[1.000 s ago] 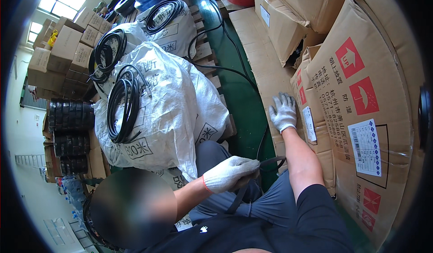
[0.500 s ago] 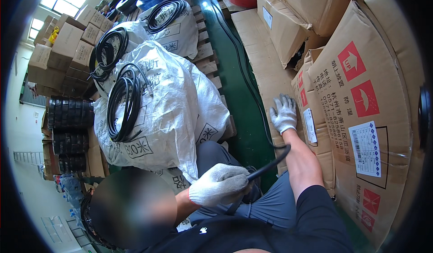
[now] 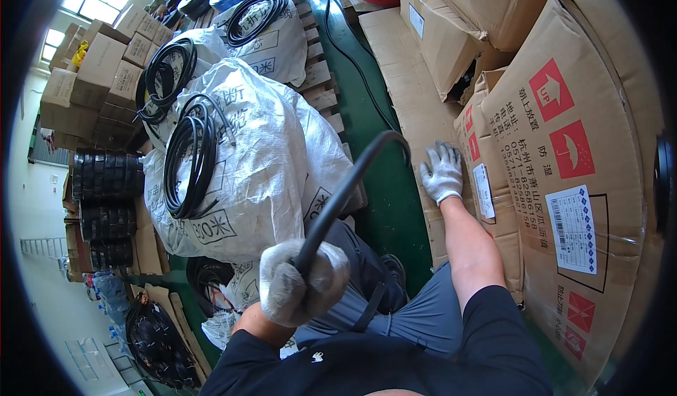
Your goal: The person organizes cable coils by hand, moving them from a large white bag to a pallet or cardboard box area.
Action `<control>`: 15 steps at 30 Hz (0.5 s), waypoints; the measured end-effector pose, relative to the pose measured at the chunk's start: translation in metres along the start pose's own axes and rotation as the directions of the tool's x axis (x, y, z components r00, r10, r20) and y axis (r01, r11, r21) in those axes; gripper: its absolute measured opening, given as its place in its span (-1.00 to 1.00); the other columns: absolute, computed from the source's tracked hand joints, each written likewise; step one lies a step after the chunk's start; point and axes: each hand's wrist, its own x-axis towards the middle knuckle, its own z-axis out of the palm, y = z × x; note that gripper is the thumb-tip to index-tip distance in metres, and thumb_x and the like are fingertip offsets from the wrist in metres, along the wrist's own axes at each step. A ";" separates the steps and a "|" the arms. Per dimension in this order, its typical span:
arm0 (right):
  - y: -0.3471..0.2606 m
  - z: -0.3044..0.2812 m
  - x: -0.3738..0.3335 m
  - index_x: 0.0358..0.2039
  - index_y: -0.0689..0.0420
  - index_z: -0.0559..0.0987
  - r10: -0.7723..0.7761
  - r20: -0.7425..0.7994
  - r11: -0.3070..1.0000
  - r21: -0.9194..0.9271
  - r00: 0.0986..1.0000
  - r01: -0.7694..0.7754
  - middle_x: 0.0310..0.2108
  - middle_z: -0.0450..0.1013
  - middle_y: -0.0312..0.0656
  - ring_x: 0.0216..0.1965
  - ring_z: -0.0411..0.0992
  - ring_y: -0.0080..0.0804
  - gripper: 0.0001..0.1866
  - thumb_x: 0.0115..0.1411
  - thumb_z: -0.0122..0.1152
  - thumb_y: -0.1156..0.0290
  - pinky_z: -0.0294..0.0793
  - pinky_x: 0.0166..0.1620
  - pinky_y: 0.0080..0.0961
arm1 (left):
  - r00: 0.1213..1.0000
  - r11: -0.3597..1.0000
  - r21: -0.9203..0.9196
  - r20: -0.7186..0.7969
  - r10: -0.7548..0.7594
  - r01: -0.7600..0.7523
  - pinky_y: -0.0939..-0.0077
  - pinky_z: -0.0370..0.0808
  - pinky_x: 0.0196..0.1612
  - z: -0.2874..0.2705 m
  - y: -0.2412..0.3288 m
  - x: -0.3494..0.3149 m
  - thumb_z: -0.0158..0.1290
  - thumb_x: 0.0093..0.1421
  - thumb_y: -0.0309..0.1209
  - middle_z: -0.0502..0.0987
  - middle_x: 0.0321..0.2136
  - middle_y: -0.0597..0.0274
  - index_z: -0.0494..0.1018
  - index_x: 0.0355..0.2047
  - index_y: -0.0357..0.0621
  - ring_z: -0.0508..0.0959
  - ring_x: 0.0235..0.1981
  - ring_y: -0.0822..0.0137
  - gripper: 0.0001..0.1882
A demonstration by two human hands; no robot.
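Observation:
My left hand (image 3: 302,284), in a white knitted glove, is wrapped round a thick black cable (image 3: 337,204) in front of my lap. From that fist the cable slants up and away to the right, then bends over at the top and runs on along the floor toward the back. My right hand (image 3: 443,172), gloved alike, lies flat with fingers apart on brown cardboard (image 3: 403,64) beside a large carton (image 3: 606,135). The arm is stretched out and the hand holds nothing.
White woven sacks (image 3: 261,142) stand on wooden pallets (image 3: 321,78) at my left, with a coil of black cable (image 3: 194,156) on top. Stacked cartons (image 3: 99,71) and black bundles (image 3: 106,177) are farther left. Green floor (image 3: 384,216) runs between the sacks and cardboard.
My left hand has moved left and turned upright, lifting the cable into a high arch. My right hand stays on the cardboard.

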 end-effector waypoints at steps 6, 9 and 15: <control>0.001 0.000 0.002 0.24 0.02 0.63 -0.006 -0.002 1.000 -0.008 1.000 0.006 0.39 0.43 0.05 0.46 0.29 0.14 -0.48 0.35 0.28 0.06 0.14 0.54 0.17 | 0.998 0.997 -0.033 -0.005 0.064 -0.064 0.47 0.36 -0.60 -0.001 0.004 0.007 -0.02 0.51 0.26 0.44 -0.71 0.40 0.50 -0.34 -0.06 0.42 -0.71 0.42 -0.38; 0.000 0.000 0.002 0.24 0.02 0.63 -0.010 -0.009 1.000 -0.009 1.000 0.009 0.39 0.43 0.05 0.45 0.30 0.14 -0.49 0.36 0.27 0.07 0.15 0.54 0.17 | 0.994 0.997 -0.065 -0.105 -0.035 0.028 0.46 0.34 -0.55 0.002 0.010 0.003 0.19 0.36 0.36 0.47 -0.64 0.31 0.51 -0.43 -0.11 0.43 -0.64 0.36 -0.29; -0.001 0.001 0.001 0.24 0.02 0.63 -0.004 -0.009 1.000 -0.009 1.000 0.003 0.40 0.42 0.05 0.45 0.30 0.14 -0.49 0.36 0.27 0.07 0.14 0.55 0.16 | 0.989 0.996 -0.066 -0.135 -0.067 0.058 0.44 0.34 -0.55 0.001 0.014 0.002 0.21 0.32 0.40 0.47 -0.64 0.27 0.51 -0.45 -0.10 0.44 -0.64 0.33 -0.27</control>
